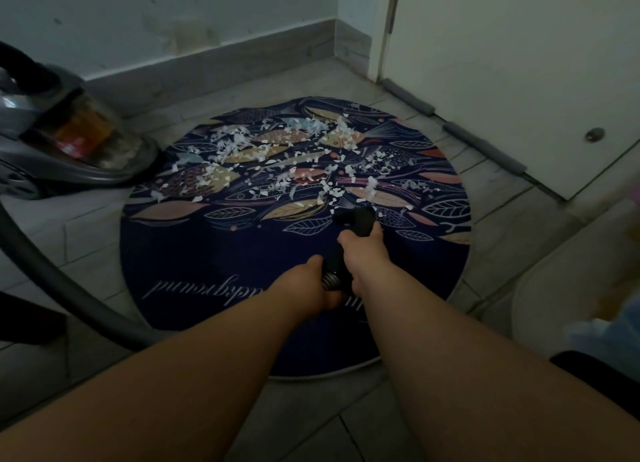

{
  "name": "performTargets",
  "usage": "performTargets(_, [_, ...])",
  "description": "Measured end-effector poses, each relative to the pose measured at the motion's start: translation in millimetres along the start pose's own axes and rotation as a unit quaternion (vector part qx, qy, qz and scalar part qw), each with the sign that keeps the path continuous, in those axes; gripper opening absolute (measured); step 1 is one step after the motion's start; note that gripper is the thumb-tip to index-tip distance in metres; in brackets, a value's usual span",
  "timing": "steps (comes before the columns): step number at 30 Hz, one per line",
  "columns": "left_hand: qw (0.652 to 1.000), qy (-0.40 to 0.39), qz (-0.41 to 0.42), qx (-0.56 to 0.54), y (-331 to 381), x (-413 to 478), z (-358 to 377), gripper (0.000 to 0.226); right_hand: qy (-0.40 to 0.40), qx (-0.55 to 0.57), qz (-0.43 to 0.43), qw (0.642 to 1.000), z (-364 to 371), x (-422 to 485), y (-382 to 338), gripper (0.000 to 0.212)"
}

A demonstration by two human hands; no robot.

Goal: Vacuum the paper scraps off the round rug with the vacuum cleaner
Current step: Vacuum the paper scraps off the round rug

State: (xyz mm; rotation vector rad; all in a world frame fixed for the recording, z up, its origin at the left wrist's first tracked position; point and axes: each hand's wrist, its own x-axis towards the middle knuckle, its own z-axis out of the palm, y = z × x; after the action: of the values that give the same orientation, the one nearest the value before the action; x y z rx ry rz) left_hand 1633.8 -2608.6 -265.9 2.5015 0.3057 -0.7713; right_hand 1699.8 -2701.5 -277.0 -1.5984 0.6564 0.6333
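Observation:
A round dark-blue rug [194, 250] with a fish and leaf pattern lies on the tiled floor. White paper scraps [277, 160] are strewn over its far half. Both hands hold the black vacuum nozzle [356, 219], whose tip sits at the near edge of the scraps. My right hand [363, 250] grips the nozzle handle near the front. My left hand [318, 285] grips the ribbed hose end just behind it. The grey hose [52, 271] curves away to the left. The canister vacuum cleaner [65, 136] stands at the rug's left edge.
A wall with a skirting board [214, 63] runs behind the rug. A white door [519, 80] with grey foam strips [485, 148] along its bottom stands at the right. A pale rounded object [554, 305] sits at the right, near the rug.

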Motion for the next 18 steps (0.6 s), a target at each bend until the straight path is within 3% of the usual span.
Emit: performTargets(18, [0.99,-0.074,0.108,0.049,99.7,14.7,44.9,0.055,0.154,0.1,-0.018,0.983,-116.6,-0.7,17.7,0.081])
